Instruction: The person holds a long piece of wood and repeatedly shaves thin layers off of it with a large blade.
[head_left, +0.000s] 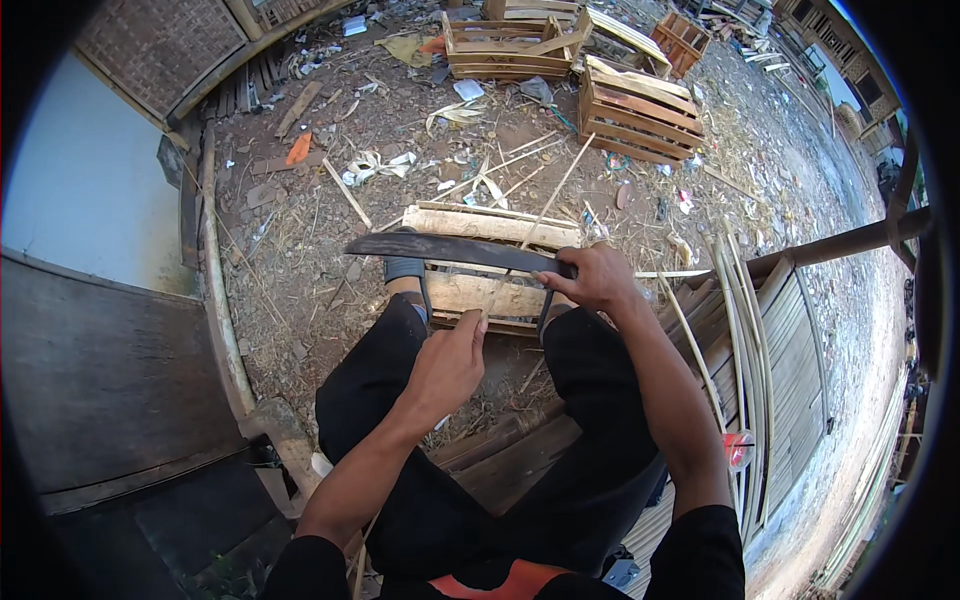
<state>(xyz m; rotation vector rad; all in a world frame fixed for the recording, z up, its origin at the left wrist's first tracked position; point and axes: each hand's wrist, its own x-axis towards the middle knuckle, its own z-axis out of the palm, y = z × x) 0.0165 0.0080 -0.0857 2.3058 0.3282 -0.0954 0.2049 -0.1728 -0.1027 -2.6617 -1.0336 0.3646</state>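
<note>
My right hand is closed around the handle of a long dark machete, whose broad blade points left across my shins. In my left hand, closer to me, a thin bamboo strip is pinched between the fingers. The strip slants away to the right and crosses the blade near the handle. From this view I cannot tell whether the edge touches it. Both my feet, in dark sandals, rest by a slatted wooden crate under the blade.
Several wooden crates stand at the far side. Long pale bamboo strips lean on a slatted bamboo panel at my right. Litter and loose sticks cover the dirt ground. A dark board wall rises at left.
</note>
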